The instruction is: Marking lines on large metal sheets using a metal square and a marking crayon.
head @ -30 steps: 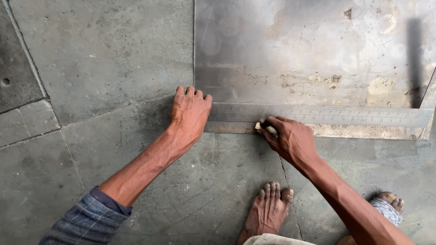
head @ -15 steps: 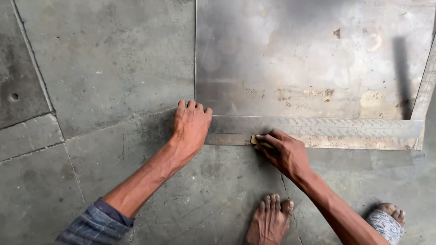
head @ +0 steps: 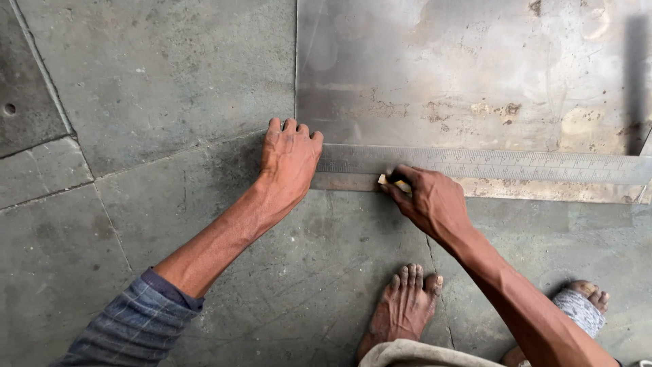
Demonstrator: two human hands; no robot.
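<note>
A grey metal sheet (head: 468, 75) lies flat on the stone floor. A long steel ruler (head: 516, 164) lies across its near edge, running left to right. My left hand (head: 288, 160) presses flat on the ruler's left end, fingers spread over the sheet's corner. My right hand (head: 428, 200) pinches a small pale marker (head: 392, 182), its tip against the ruler's lower edge on the sheet.
The floor is grey stone slabs (head: 136, 102) with joints and cracks. My bare left foot (head: 402, 309) stands below the hands. My right foot (head: 583, 306), wrapped in cloth, is at the lower right. A dark strip (head: 636, 81) crosses the sheet's right side.
My right hand has slid the marker a little leftward along the ruler's lower edge. The left hand stays pressed on the ruler's end.
</note>
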